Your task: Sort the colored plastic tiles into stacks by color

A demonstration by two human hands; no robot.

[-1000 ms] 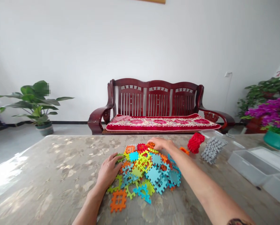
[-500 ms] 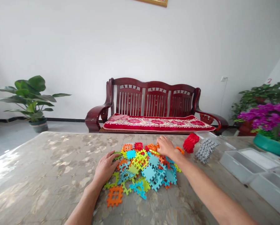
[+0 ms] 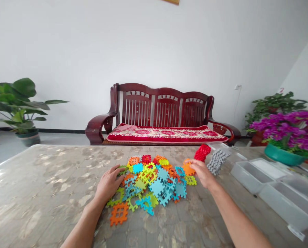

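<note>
A heap of plastic interlocking building tiles [image 3: 157, 187], in blue, yellow-green, orange and red, lies in the middle of the table. My left hand [image 3: 109, 182] rests at the heap's left edge, its fingers stretched over the yellow-green tiles there and nothing gripped. At the heap's right side, my right hand [image 3: 202, 172] pinches a solid orange tile [image 3: 188, 168] by its right edge. Just below that tile lies a yellow-green window tile [image 3: 190, 180]. An orange window tile [image 3: 118, 214] sits at the heap's near left corner.
Beyond my right hand stand a red bundle of small pieces [image 3: 202, 152] and a grey one [image 3: 218, 162]. Clear plastic boxes [image 3: 285, 206] line the table's right side, with a purple flower pot [image 3: 285, 155] behind. A wooden bench [image 3: 166, 106] stands past the far edge.
My right hand has moved from the back of the heap to its right side and now has the orange tile. My left hand stays by the heap. The view has turned slightly right.
</note>
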